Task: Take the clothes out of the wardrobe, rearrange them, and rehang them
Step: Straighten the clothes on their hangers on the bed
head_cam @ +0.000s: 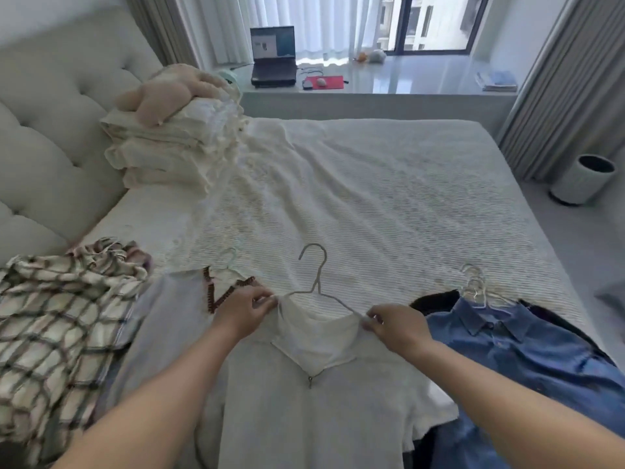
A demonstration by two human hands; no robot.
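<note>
Clothes lie spread across the near edge of the bed [389,184], and the one I am working on is a white zip-neck top [314,411], flat at near centre with a wire hanger [316,282] at its collar, the hook pointing far. My left hand [245,311] pinches the left side of the collar where the hanger's arm meets it, fingers curled on the fabric. My right hand [394,324] pinches the right side of the collar in the same way, at the hanger's other arm. Both forearms reach in from the near edge.

Just left of the top lies a pale grey garment [169,319] with a dark patterned neck trim, and its own hanger hook shows at its far end. Further left is a crumpled plaid shirt [57,319]. Just right of the top lies a blue denim shirt [527,360] on dark clothing, with a bunch of pale hangers [473,286] at its collar.

On the far left of the bed a stack of folded cream bedding [169,147] carries a beige soft toy [162,93], beside the tufted headboard [44,123]. Beyond the bed, a window-side surface [406,76] holds an open laptop [273,57] and a red mat [326,82]. A round bin [581,179] stands on the floor at far right.
</note>
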